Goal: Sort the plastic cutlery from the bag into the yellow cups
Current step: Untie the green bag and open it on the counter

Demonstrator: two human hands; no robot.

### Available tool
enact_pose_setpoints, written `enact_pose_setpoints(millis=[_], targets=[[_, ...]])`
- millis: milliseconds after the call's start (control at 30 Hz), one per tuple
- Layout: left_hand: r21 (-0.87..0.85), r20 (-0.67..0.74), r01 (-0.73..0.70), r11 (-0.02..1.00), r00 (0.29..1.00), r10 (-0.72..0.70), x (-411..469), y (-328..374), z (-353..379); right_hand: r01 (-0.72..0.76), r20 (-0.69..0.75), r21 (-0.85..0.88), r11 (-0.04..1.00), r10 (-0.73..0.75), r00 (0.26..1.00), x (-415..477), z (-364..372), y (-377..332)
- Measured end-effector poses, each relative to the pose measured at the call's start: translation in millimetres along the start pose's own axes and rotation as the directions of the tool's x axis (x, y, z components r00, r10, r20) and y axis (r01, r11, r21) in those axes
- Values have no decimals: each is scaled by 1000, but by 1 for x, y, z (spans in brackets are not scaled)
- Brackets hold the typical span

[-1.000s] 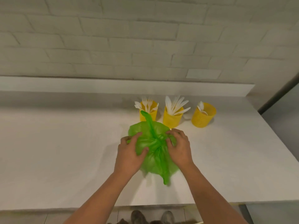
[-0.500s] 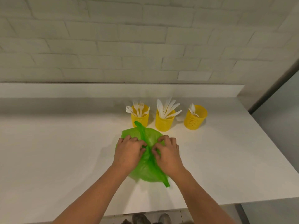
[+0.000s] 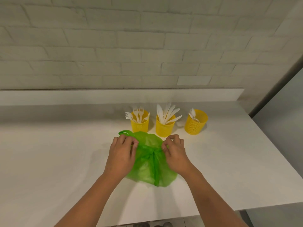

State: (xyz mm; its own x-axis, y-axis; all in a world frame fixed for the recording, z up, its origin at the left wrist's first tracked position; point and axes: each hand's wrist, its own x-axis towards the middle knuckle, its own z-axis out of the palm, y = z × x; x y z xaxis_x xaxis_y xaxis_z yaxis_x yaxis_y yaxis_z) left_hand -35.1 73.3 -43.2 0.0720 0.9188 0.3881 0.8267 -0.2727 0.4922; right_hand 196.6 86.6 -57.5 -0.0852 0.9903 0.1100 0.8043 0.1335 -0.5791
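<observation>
Both hands have parted since half a second ago: then they met knuckle to knuckle over the middle of the bag, now they sit at its two sides with a twisted band of film drawn taut between them. Bag point(image 3: 151, 163): green, thin, translucent, lying on the white worktop point(image 3: 57, 161) directly in front of the person, gathered into a knot near its centre, one handle loop showing at 11 o'clock; no cutlery can be made out through the film. Left hand point(image 3: 122, 154): at 9 o'clock of the bag, palm down, wrist low, fingers point(image 3: 133, 141) curled and pinched on the film beside the loop. Right hand point(image 3: 175, 154): at 3 o'clock, palm down, fingers point(image 3: 165, 147) pinched narrow on the other end of the band. Cups, three, yellow, in a row at 12 o'clock of the bag, the nearest two just beyond it: fork cup point(image 3: 139, 124) with forks upright; knife cup point(image 3: 164, 127) with knives fanned out; spoon cup point(image 3: 196, 122), farthest right, with few spoons. Step, by judgement: working at the knot, whether loosening or tightening cannot be told. Risks, by judgement: pulling the two ends straight apart may cinch the knot tighter or tear the thin film; a sudden give could throw either hand forward into the cups, which look light and easily tipped, scattering sorted pieces.
</observation>
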Motion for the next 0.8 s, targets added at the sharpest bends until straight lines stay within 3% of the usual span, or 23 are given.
enact_pose_setpoints(millis=[100,267,367,433,633,800], targets=[[13,106,3,1000,994,-5,1,7,-3,73,12,47,996,-73,997,-3,1,-13],[204,244,-111,973,968,60,4,12,0,157,146,-126,980,-138,980,-7,3,-15],[114,154,-68,991,987,50,4,10,-8,148,155,-188,971,-120,981,-6,-1,-10],[18,113,-67,998,991,64,4,9,-15,150,132,-139,979,-132,982,-6,-5,-7],[-185,164,-16,983,985,47,4,24,-17,241,165,-83,967,-225,960,2,-6,-22],[-176,45,85,981,996,-78,1,13,-26,122,-76,52,991,-118,990,5,-8,-3]])
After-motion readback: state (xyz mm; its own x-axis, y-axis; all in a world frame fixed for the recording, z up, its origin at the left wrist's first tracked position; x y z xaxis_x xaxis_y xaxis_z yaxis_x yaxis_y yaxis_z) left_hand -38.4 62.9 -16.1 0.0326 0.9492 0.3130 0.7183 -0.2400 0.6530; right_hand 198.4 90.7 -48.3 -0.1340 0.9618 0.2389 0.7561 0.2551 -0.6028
